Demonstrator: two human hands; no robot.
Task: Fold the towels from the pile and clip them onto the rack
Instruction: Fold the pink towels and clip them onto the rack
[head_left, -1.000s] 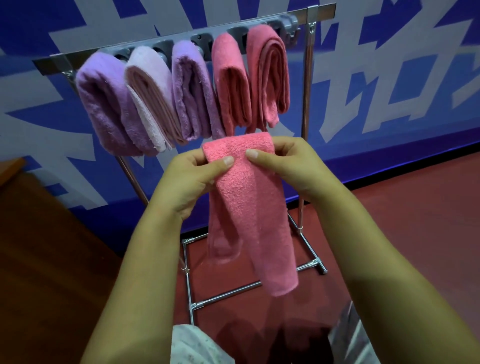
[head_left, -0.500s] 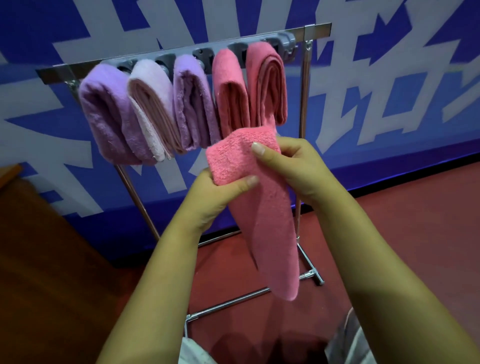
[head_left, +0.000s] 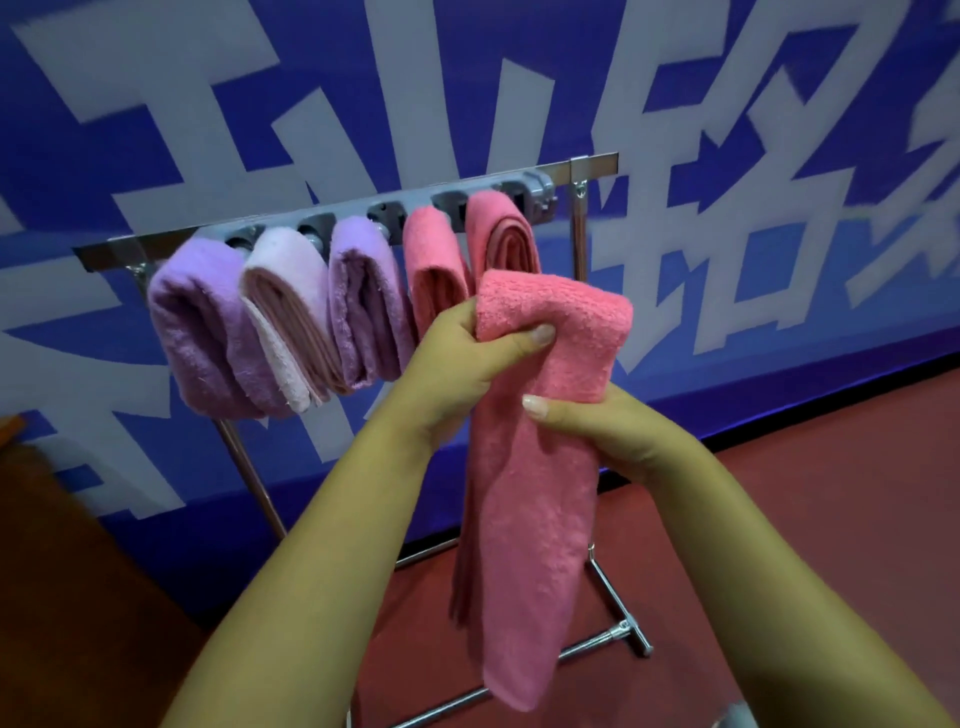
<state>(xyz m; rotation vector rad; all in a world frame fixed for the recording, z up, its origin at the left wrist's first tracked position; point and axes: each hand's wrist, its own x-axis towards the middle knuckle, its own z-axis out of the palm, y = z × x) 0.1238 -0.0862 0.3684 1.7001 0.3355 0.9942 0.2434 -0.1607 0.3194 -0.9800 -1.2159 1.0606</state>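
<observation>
The left hand (head_left: 457, 358) pinches the folded top of the pink towel (head_left: 540, 467) at frame centre, thumb in front. The right hand (head_left: 608, 431) grasps it just below. The towel hangs down before the rack (head_left: 592, 163), where five folded towels (head_left: 291, 312) hang clipped, upper left.

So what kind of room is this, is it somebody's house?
Probably not a house. It looks more like a hall or practice space: a big blue wall with huge white letters, a plain red floor, and a metal rack of towels standing alone.
</observation>
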